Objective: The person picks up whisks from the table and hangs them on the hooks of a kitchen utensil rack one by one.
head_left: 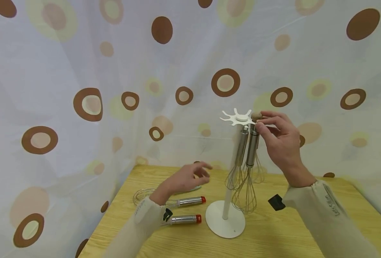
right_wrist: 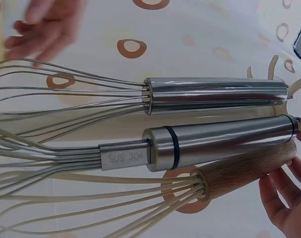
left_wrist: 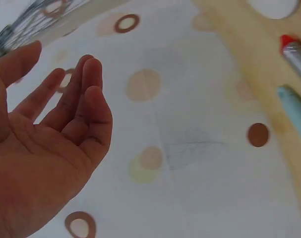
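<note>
A white stand (head_left: 225, 228) with a star-shaped top of slotted arms rises from the table. Two steel-handled whisks hang from it: a plain whisk (right_wrist: 214, 95) and a black-banded whisk (right_wrist: 224, 141). Beside them is a wooden-handled whisk (right_wrist: 242, 173); its rounded end shows above the star top in the head view. My right hand (head_left: 282, 143) pinches that end, with the thumb close to the black-banded whisk's top. Left of the stand, my left hand (head_left: 184, 178) hovers over the table, fingers loosely bent around nothing.
Two steel whisks with red ends, an upper whisk (head_left: 190, 201) and a lower whisk (head_left: 187, 219), lie on the wooden table (head_left: 274, 233) left of the base. A light-blue handle (left_wrist: 295, 111) lies behind them. A dotted curtain (head_left: 184, 53) surrounds the table.
</note>
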Demonstrator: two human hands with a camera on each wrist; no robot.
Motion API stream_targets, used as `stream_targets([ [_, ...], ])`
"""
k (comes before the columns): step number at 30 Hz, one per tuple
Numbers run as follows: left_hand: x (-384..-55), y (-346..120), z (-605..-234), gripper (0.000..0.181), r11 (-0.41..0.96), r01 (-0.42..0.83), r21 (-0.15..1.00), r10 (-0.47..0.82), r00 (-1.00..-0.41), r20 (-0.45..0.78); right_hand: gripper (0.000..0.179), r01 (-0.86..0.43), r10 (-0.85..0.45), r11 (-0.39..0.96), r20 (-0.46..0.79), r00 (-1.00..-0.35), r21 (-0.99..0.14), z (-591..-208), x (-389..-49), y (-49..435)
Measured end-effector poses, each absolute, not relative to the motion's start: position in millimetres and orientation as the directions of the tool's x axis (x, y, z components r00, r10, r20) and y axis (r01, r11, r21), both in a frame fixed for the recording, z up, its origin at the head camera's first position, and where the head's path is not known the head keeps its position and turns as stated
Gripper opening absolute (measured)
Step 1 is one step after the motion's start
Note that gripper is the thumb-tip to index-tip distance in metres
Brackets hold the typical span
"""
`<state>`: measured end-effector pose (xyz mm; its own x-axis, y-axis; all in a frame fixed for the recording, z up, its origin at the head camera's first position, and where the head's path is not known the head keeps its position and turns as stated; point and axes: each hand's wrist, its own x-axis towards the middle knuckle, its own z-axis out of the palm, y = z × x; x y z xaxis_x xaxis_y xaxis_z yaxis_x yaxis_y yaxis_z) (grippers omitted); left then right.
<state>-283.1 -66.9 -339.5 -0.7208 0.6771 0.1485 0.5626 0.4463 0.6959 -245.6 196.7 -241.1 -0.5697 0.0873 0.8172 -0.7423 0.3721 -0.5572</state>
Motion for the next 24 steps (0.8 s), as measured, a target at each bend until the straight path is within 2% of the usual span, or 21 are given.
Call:
stream_targets([
  [5, -277, -76, -402, 0.035, 0.571, 0.559, 0.602, 0.733, -0.677, -0.067, 0.011, -0.746, 0.110, 0.353, 0.816, -0.567, -0.565, -240, -246, 191],
  [8, -270, -79, -427, 0.035, 0.627, 0.578, 0.523, 0.735, -0.662, -0.149, 0.011, -0.745, 0.115, 0.347, 0.814, -0.570, -0.570, -238, -245, 188],
  [14, -271, -85, -451, 0.042, 0.702, 0.621, 0.349, 0.702, -0.687, -0.190, 0.012, -0.736, 0.116, 0.352, 0.807, -0.579, -0.578, -237, -245, 188],
  [20, -277, -92, -465, 0.047, 0.736, 0.631, 0.246, 0.676, -0.707, -0.209, 0.013, -0.728, 0.117, 0.355, 0.801, -0.588, -0.586, -237, -244, 188],
  [24, -279, -94, -467, 0.054, 0.756, 0.617, 0.221, 0.655, -0.720, -0.229, 0.013, -0.728, 0.115, 0.358, 0.802, -0.587, -0.584, -236, -244, 188],
])
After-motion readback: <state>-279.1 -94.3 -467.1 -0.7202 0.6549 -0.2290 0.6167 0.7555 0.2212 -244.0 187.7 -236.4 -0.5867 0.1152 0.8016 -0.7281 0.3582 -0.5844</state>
